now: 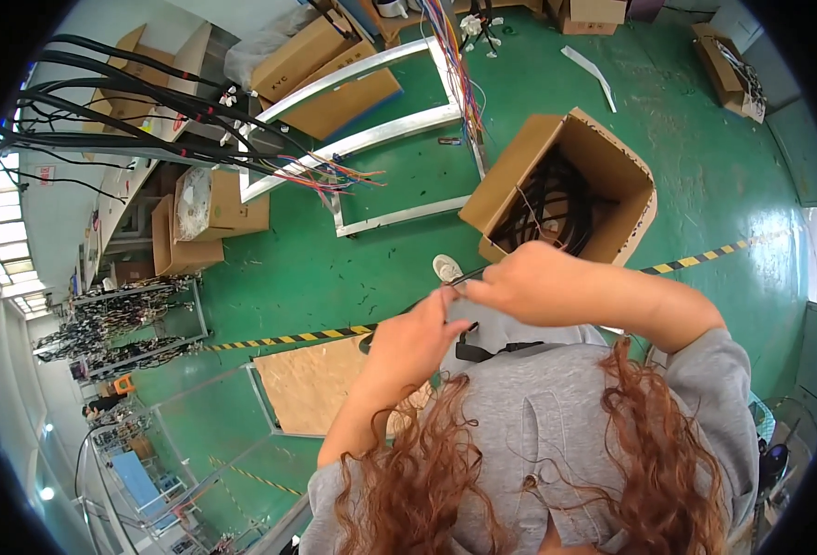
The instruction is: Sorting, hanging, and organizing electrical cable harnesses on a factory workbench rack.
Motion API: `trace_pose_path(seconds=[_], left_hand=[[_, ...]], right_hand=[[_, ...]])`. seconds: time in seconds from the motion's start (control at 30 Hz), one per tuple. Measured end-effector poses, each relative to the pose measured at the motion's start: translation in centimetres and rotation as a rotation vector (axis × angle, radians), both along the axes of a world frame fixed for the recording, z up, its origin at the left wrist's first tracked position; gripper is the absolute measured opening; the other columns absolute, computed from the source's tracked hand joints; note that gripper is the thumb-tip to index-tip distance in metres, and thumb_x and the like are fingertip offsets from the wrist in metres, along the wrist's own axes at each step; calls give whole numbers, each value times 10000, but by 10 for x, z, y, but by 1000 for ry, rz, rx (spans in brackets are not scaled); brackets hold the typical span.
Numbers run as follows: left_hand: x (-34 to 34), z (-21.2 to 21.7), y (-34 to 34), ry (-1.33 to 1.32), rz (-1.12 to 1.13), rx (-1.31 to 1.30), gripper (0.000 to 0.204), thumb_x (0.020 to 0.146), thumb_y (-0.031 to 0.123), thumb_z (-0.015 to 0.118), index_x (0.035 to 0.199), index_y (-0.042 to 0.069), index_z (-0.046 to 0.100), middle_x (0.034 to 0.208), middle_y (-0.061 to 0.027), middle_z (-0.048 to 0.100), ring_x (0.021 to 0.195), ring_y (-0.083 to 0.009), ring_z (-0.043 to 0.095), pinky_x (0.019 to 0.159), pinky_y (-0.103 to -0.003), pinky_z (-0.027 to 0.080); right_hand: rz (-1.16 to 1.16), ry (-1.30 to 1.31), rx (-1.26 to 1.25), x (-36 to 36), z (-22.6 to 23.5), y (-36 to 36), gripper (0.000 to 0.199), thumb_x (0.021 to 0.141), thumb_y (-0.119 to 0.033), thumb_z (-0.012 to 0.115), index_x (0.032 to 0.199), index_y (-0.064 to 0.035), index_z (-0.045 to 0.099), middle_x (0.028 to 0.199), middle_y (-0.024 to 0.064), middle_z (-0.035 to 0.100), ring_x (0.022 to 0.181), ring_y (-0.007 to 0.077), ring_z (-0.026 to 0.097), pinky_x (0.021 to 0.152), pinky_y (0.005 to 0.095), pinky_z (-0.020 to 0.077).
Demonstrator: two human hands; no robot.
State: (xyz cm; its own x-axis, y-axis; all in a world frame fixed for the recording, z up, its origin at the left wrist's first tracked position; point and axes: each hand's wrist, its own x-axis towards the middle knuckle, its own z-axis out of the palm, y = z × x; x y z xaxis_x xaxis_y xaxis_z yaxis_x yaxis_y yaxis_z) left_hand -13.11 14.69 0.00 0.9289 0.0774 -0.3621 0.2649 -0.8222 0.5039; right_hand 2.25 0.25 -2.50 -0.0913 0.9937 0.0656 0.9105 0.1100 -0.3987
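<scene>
My left hand and my right hand meet in front of my body, fingertips almost touching. Both are closed in a pinch on a thin black cable, of which only a short dark piece shows between the fingers. Most of it is hidden by the hands. To the right of them, just beyond my right hand, stands an open cardboard box with coiled black cables inside.
A silver metal frame stands ahead, with bundled coloured wires on it. Thick black cables reach in from the left. Cardboard boxes lie behind the frame. Black-yellow tape crosses the green floor near a wooden board.
</scene>
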Motion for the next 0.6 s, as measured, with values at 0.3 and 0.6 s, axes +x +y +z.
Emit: trace_pose_path(seconds=[0.3, 0.6], left_hand=[[-4, -3, 13, 31, 18, -97, 167, 873, 212, 481, 982, 87, 498, 870, -151, 591, 774, -357, 562, 653, -412, 442], [12, -13, -16, -2, -134, -61, 171, 865, 248, 477, 916, 85, 475, 777, -152, 573, 726, -376, 546, 617, -428, 440]], right_hand=[[-15, -50, 146, 19, 12, -34, 323, 716, -103, 534, 1036, -125, 502, 634, 44, 457, 486, 191, 523, 399, 322, 398], [26, 93, -87, -9, 21, -22, 182, 778, -108, 519, 948, -58, 475, 714, 119, 549, 589, 261, 583, 502, 367, 453]])
